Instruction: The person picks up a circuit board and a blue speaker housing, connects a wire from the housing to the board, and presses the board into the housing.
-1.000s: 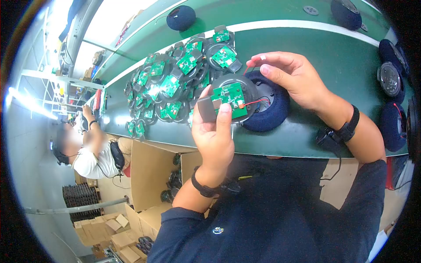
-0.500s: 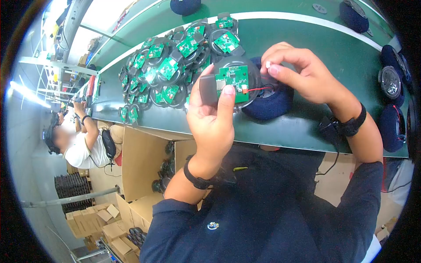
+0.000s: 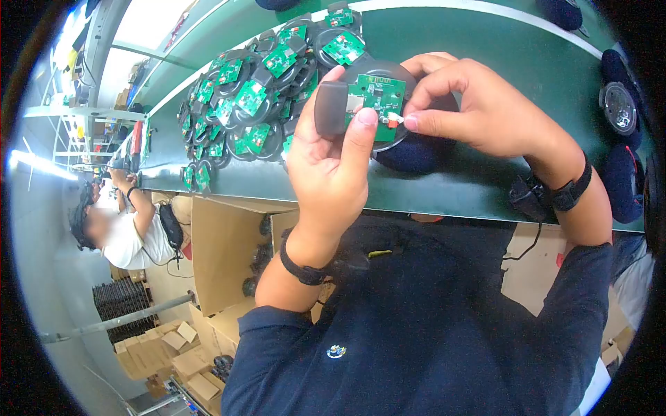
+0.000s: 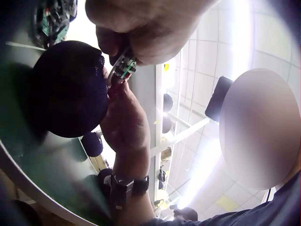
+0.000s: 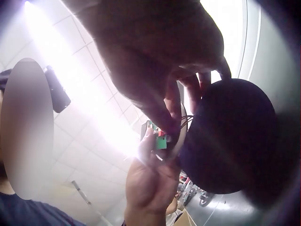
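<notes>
My left hand (image 3: 329, 163) grips a round black plate bearing a green circuit board (image 3: 378, 90), thumb on the board's lower edge and fingers behind. A dark grey block (image 3: 331, 107) sticks out beside the board. With thumb and index finger, my right hand (image 3: 485, 107) pinches a small white plug (image 3: 398, 118) right at the orange-red socket (image 3: 393, 125) on the board. Behind the plate stands a dark blue fabric-covered round shell (image 3: 409, 156), looming large in the left wrist view (image 4: 70, 89). Thin wires (image 5: 187, 120) run beside it in the right wrist view.
A heap of black plates with green boards (image 3: 253, 100) covers the bench (image 3: 499, 191) at left. More blue round shells (image 3: 623, 184) line the right end. Below the front edge stands an open cardboard box (image 3: 225, 249). Another person (image 3: 135, 232) sits at far left.
My right hand has moved left and down from above the shell, bringing the white plug to the board's socket. My left hand still holds the plate, now raised slightly in view.
</notes>
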Action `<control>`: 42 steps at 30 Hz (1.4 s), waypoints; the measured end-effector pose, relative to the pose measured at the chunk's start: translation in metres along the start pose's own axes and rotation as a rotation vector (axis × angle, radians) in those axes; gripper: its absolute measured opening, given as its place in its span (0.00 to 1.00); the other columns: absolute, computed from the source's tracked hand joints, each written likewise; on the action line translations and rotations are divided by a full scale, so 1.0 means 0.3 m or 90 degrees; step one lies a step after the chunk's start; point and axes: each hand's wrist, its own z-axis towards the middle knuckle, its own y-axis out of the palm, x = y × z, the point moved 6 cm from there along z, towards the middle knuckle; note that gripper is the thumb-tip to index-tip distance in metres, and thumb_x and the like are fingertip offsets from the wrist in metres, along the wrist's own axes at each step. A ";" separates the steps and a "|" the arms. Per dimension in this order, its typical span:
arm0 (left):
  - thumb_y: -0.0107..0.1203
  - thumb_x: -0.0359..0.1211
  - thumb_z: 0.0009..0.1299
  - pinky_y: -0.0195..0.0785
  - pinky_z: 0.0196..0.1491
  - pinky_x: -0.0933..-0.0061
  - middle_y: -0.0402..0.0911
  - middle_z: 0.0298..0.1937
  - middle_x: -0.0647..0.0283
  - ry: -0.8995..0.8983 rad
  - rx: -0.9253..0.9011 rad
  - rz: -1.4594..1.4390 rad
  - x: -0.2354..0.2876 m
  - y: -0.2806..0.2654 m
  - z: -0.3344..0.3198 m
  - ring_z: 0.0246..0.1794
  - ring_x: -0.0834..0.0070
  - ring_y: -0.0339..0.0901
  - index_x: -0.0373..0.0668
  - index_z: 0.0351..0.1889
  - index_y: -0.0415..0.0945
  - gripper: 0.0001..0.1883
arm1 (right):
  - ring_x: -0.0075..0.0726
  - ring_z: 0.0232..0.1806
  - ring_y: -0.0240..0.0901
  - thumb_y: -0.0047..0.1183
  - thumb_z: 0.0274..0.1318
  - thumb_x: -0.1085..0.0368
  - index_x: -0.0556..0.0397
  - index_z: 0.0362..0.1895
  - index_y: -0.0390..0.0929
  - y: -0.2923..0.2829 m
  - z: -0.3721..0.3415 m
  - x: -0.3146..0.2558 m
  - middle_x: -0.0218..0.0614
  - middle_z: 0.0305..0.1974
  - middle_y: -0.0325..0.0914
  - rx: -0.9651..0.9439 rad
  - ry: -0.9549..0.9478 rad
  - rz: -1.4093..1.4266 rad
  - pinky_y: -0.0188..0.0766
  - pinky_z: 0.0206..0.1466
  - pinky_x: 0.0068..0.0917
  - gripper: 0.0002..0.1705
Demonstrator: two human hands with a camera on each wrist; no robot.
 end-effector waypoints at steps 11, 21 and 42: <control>0.57 0.27 0.76 0.72 0.59 0.72 0.80 0.56 0.57 -0.008 0.005 0.024 -0.013 -0.005 0.015 0.54 0.74 0.78 0.31 0.70 0.63 0.26 | 0.42 0.52 0.78 0.64 0.57 0.61 0.59 0.35 0.87 0.008 0.001 0.025 0.48 0.47 0.83 0.083 -0.001 0.084 0.69 0.61 0.34 0.12; 0.57 0.29 0.76 0.71 0.59 0.72 0.80 0.54 0.58 0.023 0.021 0.069 -0.023 -0.001 0.012 0.52 0.75 0.78 0.32 0.70 0.64 0.26 | 0.38 0.56 0.73 0.64 0.60 0.63 0.60 0.36 0.86 0.005 0.000 0.011 0.45 0.49 0.80 0.040 0.061 0.174 0.67 0.60 0.32 0.11; 0.58 0.29 0.76 0.69 0.59 0.73 0.79 0.56 0.59 -0.008 0.036 0.015 -0.045 -0.006 0.018 0.54 0.76 0.76 0.33 0.70 0.62 0.27 | 0.36 0.54 0.73 0.63 0.60 0.64 0.61 0.36 0.85 0.009 -0.017 0.024 0.44 0.51 0.79 0.117 0.041 0.130 0.65 0.61 0.30 0.11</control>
